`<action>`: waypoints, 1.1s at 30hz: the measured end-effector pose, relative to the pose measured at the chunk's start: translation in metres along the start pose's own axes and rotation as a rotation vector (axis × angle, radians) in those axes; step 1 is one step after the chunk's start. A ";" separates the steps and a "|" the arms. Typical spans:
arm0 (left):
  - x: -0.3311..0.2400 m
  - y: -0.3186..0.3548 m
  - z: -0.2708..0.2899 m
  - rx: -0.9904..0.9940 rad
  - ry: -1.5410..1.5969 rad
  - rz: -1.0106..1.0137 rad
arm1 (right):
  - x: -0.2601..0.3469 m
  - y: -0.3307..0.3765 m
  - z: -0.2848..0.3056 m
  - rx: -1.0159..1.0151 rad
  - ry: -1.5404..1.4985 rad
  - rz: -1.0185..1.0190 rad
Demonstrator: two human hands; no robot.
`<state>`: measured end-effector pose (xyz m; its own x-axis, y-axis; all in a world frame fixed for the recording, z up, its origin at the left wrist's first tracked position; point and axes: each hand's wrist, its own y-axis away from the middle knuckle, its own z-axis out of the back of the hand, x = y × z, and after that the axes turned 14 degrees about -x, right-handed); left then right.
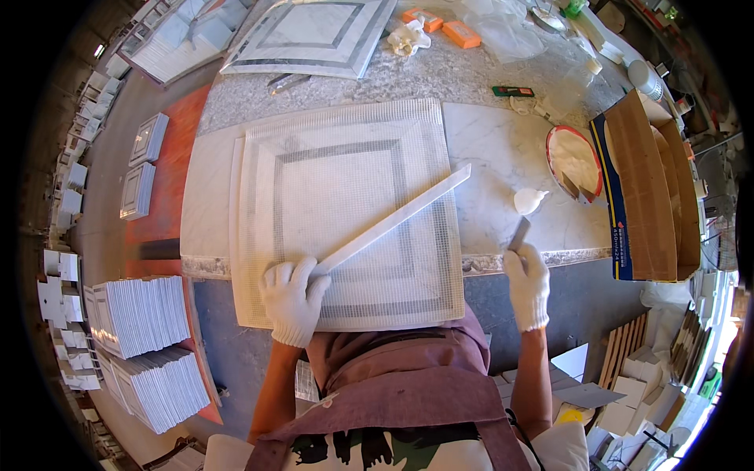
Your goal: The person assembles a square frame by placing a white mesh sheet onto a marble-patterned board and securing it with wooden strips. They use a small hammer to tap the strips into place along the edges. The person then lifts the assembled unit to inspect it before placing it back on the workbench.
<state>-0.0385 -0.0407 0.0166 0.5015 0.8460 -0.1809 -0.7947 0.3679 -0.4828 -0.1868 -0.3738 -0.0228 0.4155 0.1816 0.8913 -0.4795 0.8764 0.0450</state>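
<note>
The gloved left hand held a long white strip diagonally across the mesh-covered tile panel; the right hand gripped a scraper just beside the panel.

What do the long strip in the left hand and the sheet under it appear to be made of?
The long strip, held by the left hand, looks like cut stone, probably pale marble: white, straight-edged, matte. The sheet looks like an open white mesh, likely fibreglass, laid over a white and grey stone tile panel: a fine grid shows across it.

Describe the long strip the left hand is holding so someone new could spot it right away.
Start at the marble worktable, then the square mesh-covered mosaic panel on it. The long pale strip lies diagonally across that mesh, its lower end under the gloved left hand; it is the only loose, slanted piece there.
</note>
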 end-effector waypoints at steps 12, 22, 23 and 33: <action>-0.016 0.018 0.002 -0.033 0.000 0.001 | 0.045 -0.092 -0.099 -0.005 0.122 0.431; -0.016 0.027 -0.014 -0.142 0.062 -0.112 | 0.046 -0.107 -0.110 0.063 0.175 0.543; -0.017 0.026 -0.014 -0.154 0.066 -0.114 | 0.044 -0.109 -0.110 0.067 0.176 0.554; -0.013 0.027 -0.015 -0.154 0.094 -0.103 | 0.057 -0.099 -0.109 0.113 0.182 0.514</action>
<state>-0.0616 -0.0479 -0.0066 0.6127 0.7647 -0.1996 -0.6798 0.3811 -0.6267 -0.0317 -0.4016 -0.0251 0.2284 0.6556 0.7197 -0.7313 0.6035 -0.3177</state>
